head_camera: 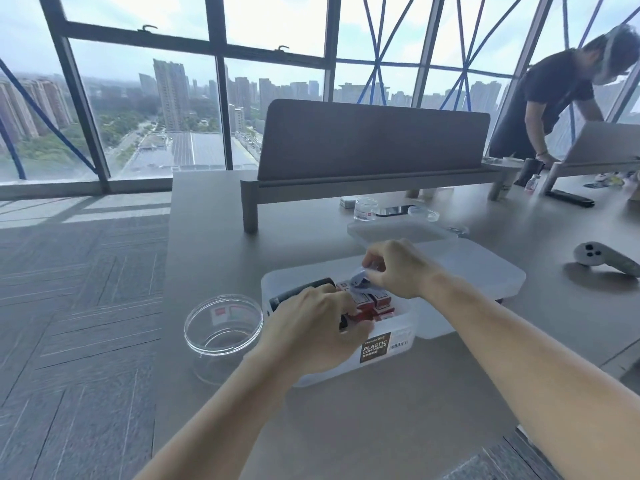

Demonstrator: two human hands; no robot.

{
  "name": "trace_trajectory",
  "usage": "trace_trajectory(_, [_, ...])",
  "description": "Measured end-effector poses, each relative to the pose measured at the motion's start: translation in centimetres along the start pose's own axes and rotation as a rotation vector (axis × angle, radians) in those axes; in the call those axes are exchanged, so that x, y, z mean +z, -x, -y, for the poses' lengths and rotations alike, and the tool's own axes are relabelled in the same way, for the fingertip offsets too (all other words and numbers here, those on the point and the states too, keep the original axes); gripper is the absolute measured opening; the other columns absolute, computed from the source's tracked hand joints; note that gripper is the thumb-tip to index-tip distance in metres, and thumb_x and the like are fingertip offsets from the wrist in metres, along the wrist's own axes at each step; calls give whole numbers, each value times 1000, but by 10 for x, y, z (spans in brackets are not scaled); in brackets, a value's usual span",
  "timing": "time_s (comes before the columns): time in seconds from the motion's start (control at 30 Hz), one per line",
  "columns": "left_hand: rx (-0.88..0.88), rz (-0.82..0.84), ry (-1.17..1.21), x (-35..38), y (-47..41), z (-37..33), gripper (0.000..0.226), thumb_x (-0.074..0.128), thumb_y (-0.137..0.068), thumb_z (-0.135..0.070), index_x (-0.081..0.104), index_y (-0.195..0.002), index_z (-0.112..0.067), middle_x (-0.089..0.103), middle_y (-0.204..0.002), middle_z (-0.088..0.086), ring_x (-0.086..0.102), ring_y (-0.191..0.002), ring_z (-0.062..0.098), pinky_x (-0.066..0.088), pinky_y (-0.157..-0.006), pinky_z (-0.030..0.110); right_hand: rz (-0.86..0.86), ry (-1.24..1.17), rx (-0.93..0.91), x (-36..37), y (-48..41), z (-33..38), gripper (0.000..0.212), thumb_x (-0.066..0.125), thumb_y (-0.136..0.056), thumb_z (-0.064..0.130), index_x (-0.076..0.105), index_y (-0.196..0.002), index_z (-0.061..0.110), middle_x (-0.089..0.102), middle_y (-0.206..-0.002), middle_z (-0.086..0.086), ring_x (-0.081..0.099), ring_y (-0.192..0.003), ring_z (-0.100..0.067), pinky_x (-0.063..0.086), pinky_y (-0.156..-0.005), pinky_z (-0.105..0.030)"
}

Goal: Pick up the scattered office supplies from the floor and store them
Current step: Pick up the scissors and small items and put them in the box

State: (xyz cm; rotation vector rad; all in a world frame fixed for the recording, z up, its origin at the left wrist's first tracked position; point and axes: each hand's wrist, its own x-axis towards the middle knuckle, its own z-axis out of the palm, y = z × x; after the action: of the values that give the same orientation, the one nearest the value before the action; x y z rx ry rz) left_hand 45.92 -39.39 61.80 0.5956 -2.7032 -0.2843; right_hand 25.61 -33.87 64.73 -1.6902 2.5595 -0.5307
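- Head view: a clear bin (388, 344) labelled "PLASTIC CONTAINER" was seen standing open on a grey desk (214, 244), near its front-left corner.
- Inside the bin, small red boxes (379, 301) were packed in rows on the right, with a black tube (294, 292) laid along the left.
- The left hand (311, 330) was reached into the bin from the near side, fingers curled down at the red boxes; whether anything was gripped could not be told, since the fingertips were hidden.
- The right hand (398, 268) was held over the far side of the bin, and a small pale item (358, 280) (blurred, bluish-white) was pinched between thumb and fingers just above the red boxes.
- A frosted lid (485, 271) was lying against the bin's right side.
- A clear round jar (221, 341) was set open just left of the bin, at the desk's edge.
- Farther back a second frosted tray (398, 232), a small clear pot (365, 208) and a phone (394, 211) were placed before a grey divider (374, 140).
- A white controller (595, 259) was laid well to the right.
- Another person (550, 98) in dark clothing was seen bent over the far end of the desk.
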Motion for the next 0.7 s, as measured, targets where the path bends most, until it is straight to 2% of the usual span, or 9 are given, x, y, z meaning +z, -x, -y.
trace_trajectory(0.1, [-22,52,0,2,0,2,39,45,-88,-65,69,-93,-35,57,-106,-17,58,-94,13,40,-67,29,54,128,-22,-1,-8,-3,19,60,-92,16,67,-109,20,66,-109,-1,61,-103,-23,51,-90,-37])
trace_trajectory(0.17, [-13,71,-25,2,0,1,43,42,-89,-66,70,-93,-34,59,-106,-17,58,-93,13,43,-67,30,36,214,-35,-1,-12,-5,23,60,-93,14,68,-113,21,67,-114,-3,59,-108,-26,48,-94,-38])
trace_trajectory(0.27, [4,61,-59,2,1,2,44,40,-90,-66,69,-95,-33,62,-101,-15,59,-91,13,49,-70,32,18,290,-97,-2,-14,-4,22,60,-94,11,70,-110,20,68,-112,-6,59,-106,-29,50,-90,-39])
trace_trajectory(0.33, [12,30,-62,5,1,4,44,39,-89,-67,67,-93,-33,61,-97,-15,59,-89,13,50,-68,32,-8,383,-177,-2,-13,0,20,60,-93,11,69,-109,20,67,-111,-2,58,-106,-27,47,-89,-37])
trace_trajectory(0.4, [14,7,-51,7,2,5,44,40,-88,-68,65,-93,-32,61,-95,-15,58,-86,13,49,-65,31,-29,438,-244,1,-10,2,25,63,-89,19,64,-113,22,59,-118,3,51,-114,-22,40,-96,-38])
trace_trajectory(0.5, [13,-2,-41,8,1,6,44,41,-88,-68,64,-92,-31,61,-95,-14,58,-84,13,48,-65,31,22,416,-190,5,-8,2,43,67,-83,31,52,-123,25,42,-124,0,36,-118,-20,32,-102,-39])
trace_trajectory(0.63, [6,6,-30,7,2,5,42,41,-88,-68,63,-92,-32,63,-96,-15,60,-87,14,46,-64,31,-27,520,-255,10,-19,5,17,64,-90,26,55,-103,21,57,-112,-1,48,-110,-24,33,-89,-36])
trace_trajectory(0.7, [7,6,-36,7,2,5,41,42,-88,-67,63,-92,-33,63,-98,-15,59,-86,15,41,-62,30,-41,516,-292,13,-22,5,12,63,-92,25,58,-101,19,61,-109,-2,51,-107,-24,33,-84,-33])
